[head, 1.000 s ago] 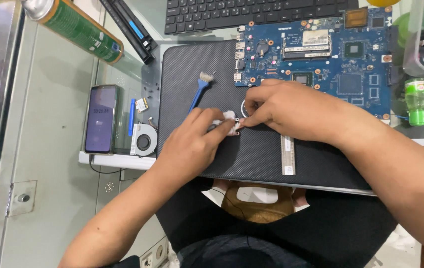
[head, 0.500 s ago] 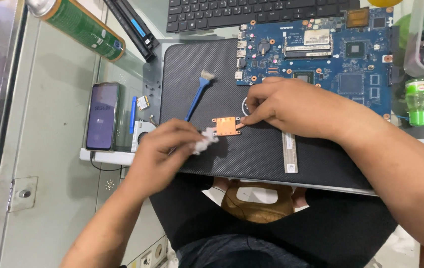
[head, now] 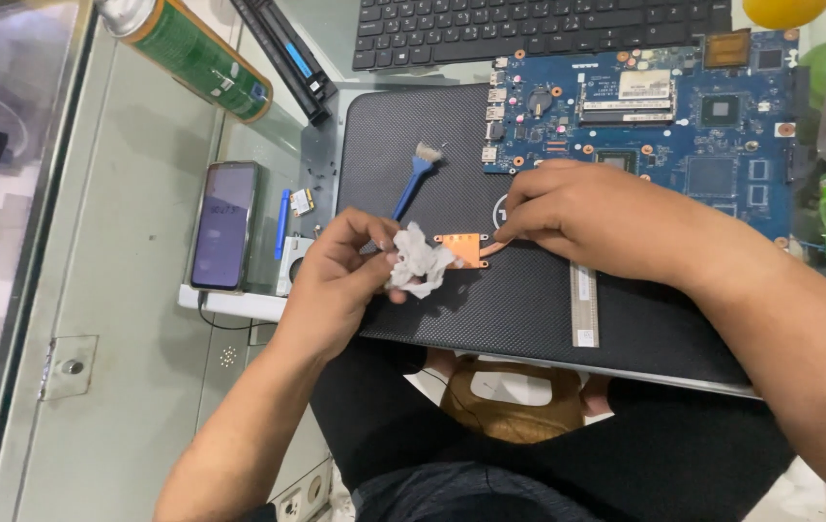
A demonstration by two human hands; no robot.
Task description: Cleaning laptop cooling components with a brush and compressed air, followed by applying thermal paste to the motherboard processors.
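Copper plate (head: 462, 248) lay on the black laptop lid (head: 490, 290), near its middle. The left hand (head: 336, 280) pinched a crumpled white tissue (head: 417, 261) and pressed it against the plate's left edge. The right hand (head: 582, 213) had its fingers curled together, holding the thin copper pipe at the plate's right side. A blue brush (head: 413, 179) lay just above, and a blue board (head: 645, 116) sat behind. A phone (head: 224, 224) lay on the glass table (head: 132, 319).

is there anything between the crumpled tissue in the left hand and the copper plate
Nothing visible is in the way. The left hand pinches the tissue right at the left edge of the copper plate, which the right hand steadies on the laptop lid. The blue brush lies apart, further up the lid.
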